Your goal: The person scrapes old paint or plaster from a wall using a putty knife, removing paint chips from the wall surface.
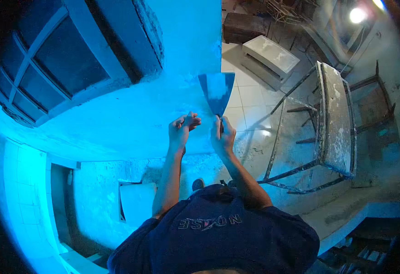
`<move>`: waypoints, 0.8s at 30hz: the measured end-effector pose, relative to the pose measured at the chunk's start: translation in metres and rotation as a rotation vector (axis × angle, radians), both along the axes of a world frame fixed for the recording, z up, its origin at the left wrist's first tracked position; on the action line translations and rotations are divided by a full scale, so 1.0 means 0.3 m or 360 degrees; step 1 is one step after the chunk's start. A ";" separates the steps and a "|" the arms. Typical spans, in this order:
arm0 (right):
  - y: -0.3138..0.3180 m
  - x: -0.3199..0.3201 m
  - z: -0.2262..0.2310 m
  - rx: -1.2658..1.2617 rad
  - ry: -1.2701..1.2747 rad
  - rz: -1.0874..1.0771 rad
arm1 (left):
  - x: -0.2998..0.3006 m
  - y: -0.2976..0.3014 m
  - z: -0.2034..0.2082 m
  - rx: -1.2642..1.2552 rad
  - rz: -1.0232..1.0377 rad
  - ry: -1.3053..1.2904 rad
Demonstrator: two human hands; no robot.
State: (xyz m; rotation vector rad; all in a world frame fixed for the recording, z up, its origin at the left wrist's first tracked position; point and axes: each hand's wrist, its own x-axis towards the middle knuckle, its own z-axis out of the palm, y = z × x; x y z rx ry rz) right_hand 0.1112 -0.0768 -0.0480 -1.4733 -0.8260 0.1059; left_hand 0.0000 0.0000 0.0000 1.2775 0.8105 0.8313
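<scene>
Light of a strong blue covers the broad, patchy plastered wall on the left and ahead, while a bright round white lamp glows at the upper right. The right hand is closed around the handle of a wide, flat scraper with a flared blue-looking blade, its edge pointing up and away from the person and a pale patch smeared across its face. Just beside it and apart from the scraper, the left hand is raised with its fingers bent; whether anything is tucked inside cannot be told. Both bare forearms reach forward from a dark navy short-sleeved shirt with lettering on it, and a dark shoe shows below. At the upper left sits a window with dark panes and a pale frame. Beyond the scraper, pale square floor tiles run toward a long white box-shaped piece, with a dark brown box-like piece behind. To the right, well apart from both hands, stands a paint-spattered stand with a rectangular top and thin dark legs.
</scene>
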 end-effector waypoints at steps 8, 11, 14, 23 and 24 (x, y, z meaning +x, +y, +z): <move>-0.113 -0.079 0.005 0.0024 0.0668 0.0431 | 0.008 -0.024 0.009 -0.0056 0.0060 -0.0008; -0.118 -0.080 -0.014 -0.0001 0.0540 0.0428 | 0.018 -0.005 -0.033 0.0110 0.0008 -0.0049; -0.133 -0.074 -0.016 -0.0006 0.0497 0.0485 | 0.053 -0.030 -0.015 0.0160 0.0070 -0.0143; -0.184 -0.003 0.068 -0.0021 0.1029 0.1020 | 0.047 -0.023 -0.047 -0.0431 -0.0001 -0.0592; -0.187 -0.003 0.079 0.0079 0.0784 0.0923 | 0.039 -0.019 -0.062 -0.0435 0.0018 -0.0600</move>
